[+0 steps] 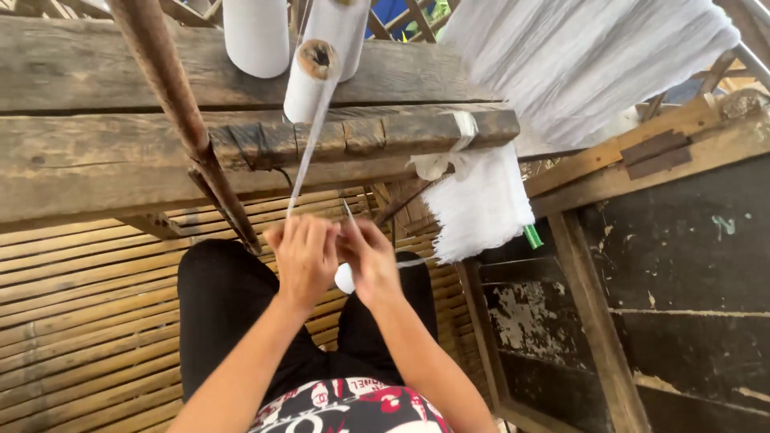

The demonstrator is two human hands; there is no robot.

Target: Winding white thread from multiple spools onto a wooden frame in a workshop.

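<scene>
My left hand point(305, 255) and my right hand point(370, 258) meet close together over my lap, fingers pinched on a band of white threads point(309, 148). The threads run up from my left hand to a white yarn spool point(309, 80) with a brown core standing on a weathered wooden beam point(120, 152). A thin needle-like stick point(347, 210) points up between my hands. A small white ball point(344, 278) shows just under my right hand, partly hidden. A thread also trails right from my right hand.
Two more white spools point(257, 36) stand behind. A bundle of white yarn point(481, 204) hangs from the beam's right end, a larger white skein point(585, 56) above. A slanted wooden pole point(180, 112) crosses at left. Bamboo slat floor point(80, 321) below; dark wooden panel point(682, 281) at right.
</scene>
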